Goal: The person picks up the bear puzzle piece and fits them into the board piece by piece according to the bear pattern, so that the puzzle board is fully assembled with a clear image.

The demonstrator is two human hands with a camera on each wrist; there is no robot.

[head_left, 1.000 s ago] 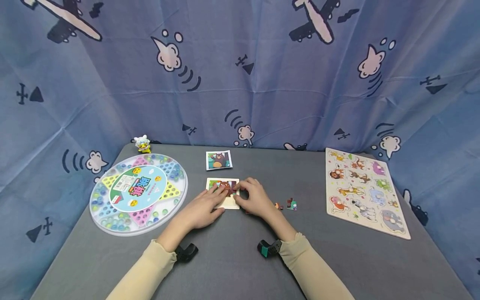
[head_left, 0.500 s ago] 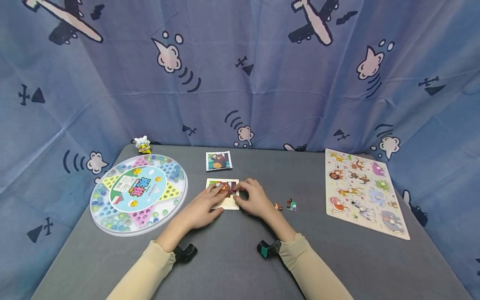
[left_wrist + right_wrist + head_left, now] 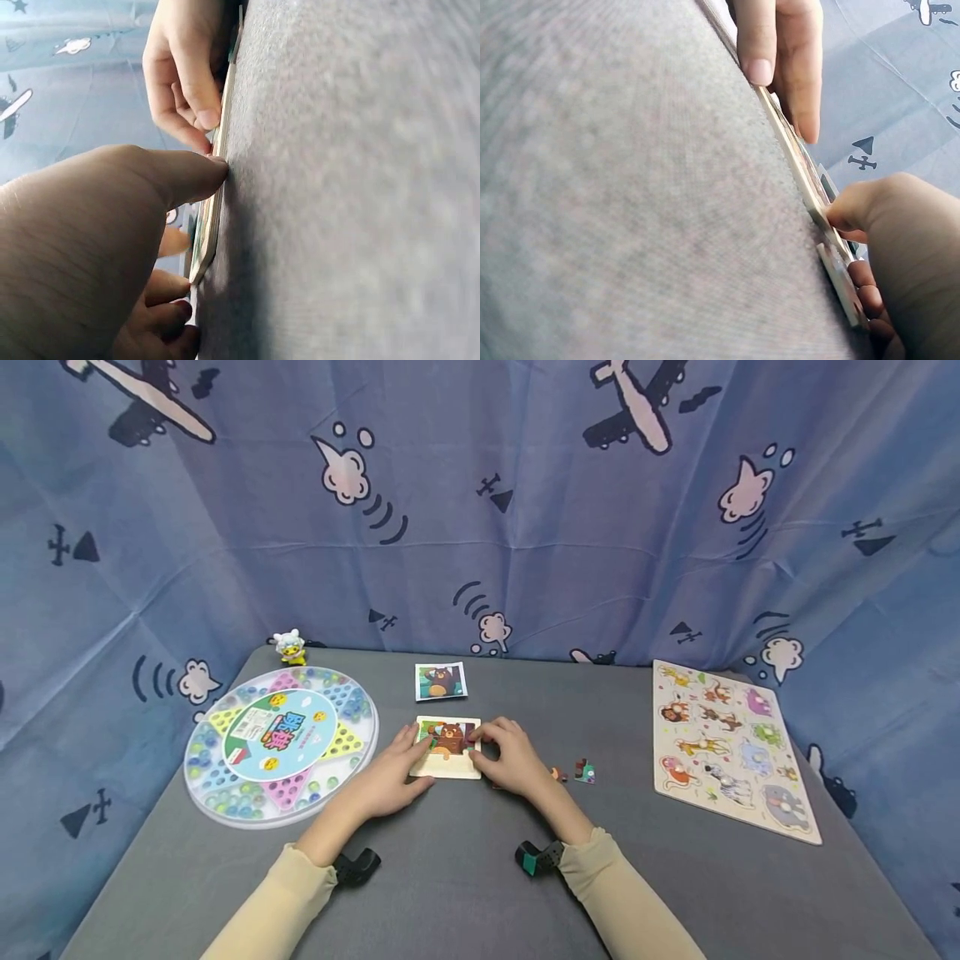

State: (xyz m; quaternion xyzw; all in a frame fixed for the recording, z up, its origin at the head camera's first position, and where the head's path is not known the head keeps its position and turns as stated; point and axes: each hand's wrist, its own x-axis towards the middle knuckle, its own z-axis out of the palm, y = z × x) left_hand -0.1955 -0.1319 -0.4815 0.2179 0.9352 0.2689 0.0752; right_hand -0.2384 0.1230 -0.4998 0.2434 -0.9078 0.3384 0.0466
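A small wooden puzzle board point(image 3: 442, 768) with a partly filled bear picture lies flat in the middle of the table. My left hand point(image 3: 386, 777) rests at its left side, fingers fairly straight. In the left wrist view the left thumb point(image 3: 199, 176) touches the board's near edge. At the board's right edge, my right hand point(image 3: 513, 760) has curled fingers, with thumb and forefinger pinching a puzzle piece that they largely hide. The bear's face and body show in the upper part; a pale bare strip runs along the bottom. Loose puzzle pieces point(image 3: 585, 771) lie beside the right wrist.
A bear picture card point(image 3: 441, 682) lies beyond the board. To the left is a round marble game board point(image 3: 279, 747), with a small figurine point(image 3: 289, 647) behind it. An animal peg puzzle point(image 3: 731, 752) lies on the right. A patterned curtain point(image 3: 480, 510) hangs behind the table.
My left hand has drawn back leftward off the bear picture to the board's left side, uncovering the bear. The right hand stays at the right edge.
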